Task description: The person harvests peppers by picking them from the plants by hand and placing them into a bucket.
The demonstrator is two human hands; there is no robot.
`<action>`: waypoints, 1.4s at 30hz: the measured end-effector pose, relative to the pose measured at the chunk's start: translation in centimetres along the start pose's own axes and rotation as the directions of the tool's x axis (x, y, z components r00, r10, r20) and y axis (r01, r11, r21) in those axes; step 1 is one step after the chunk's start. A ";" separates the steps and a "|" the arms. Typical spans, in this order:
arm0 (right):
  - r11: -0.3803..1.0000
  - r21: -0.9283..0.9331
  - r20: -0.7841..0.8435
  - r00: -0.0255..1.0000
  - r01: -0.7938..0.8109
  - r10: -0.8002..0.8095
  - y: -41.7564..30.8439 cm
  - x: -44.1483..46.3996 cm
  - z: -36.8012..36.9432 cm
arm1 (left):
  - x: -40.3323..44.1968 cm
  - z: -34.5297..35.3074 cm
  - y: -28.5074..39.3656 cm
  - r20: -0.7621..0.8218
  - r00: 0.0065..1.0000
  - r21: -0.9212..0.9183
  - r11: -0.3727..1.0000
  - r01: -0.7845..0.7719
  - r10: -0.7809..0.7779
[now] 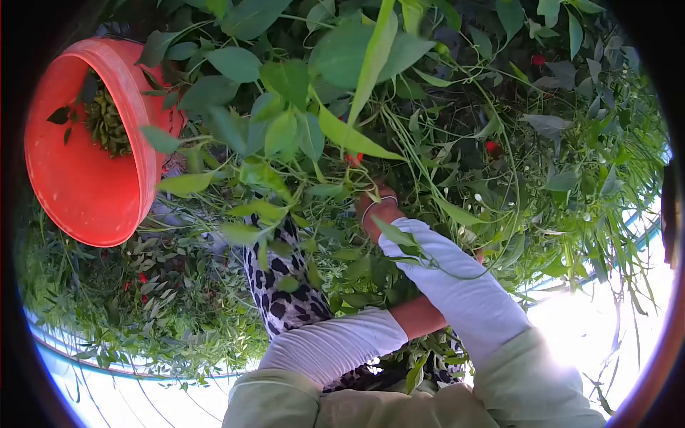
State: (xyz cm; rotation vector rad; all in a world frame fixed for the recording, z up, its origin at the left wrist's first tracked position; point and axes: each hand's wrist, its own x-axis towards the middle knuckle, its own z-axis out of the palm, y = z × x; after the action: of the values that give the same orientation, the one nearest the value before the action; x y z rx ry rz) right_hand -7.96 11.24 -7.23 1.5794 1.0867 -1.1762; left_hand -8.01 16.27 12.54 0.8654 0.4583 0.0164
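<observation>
My right hand reaches in among the stems and leaves of the green plants, a thin band around its wrist. Leaves cover its fingers, so I cannot see whether it holds anything. A red pepper shows just above it. My left forearm crosses beneath the right one. Of my left hand only a small patch of skin shows past the right sleeve, and its fingers are hidden. At the upper left, a tilted red bucket contains a heap of green peppers.
Dense foliage surrounds both arms. More red spots, likely peppers, show deeper in the plants. A leg in spotted trousers stands below the leaves. Bright, washed-out ground lies at the lower right.
</observation>
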 end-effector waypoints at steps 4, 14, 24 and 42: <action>0.938 0.288 -0.050 0.981 0.195 -0.188 2.1 0.8 2.6 | 1.8 2.1 -0.4 -0.013 0.997 0.042 0.996 -0.078 0.078; 0.868 0.486 0.112 0.978 0.103 -0.178 4.1 -3.1 -8.4 | 2.1 2.9 -1.4 -0.003 0.964 0.169 0.950 -0.262 0.267; 0.604 0.459 -0.011 0.683 0.652 -0.730 7.7 -8.0 -14.7 | 4.1 2.8 -0.9 0.070 0.981 0.284 0.939 -0.192 0.179; -0.156 0.988 -0.037 0.945 -0.015 -0.324 2.9 -3.3 -27.5 | 5.4 2.9 -1.6 0.045 0.993 0.312 0.943 -0.117 0.108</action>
State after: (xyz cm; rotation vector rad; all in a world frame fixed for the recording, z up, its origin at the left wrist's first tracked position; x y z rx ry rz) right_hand 0.37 36.34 1.36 2.2675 -0.1722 -2.7372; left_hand -2.25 14.13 10.90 1.2044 0.3899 0.0371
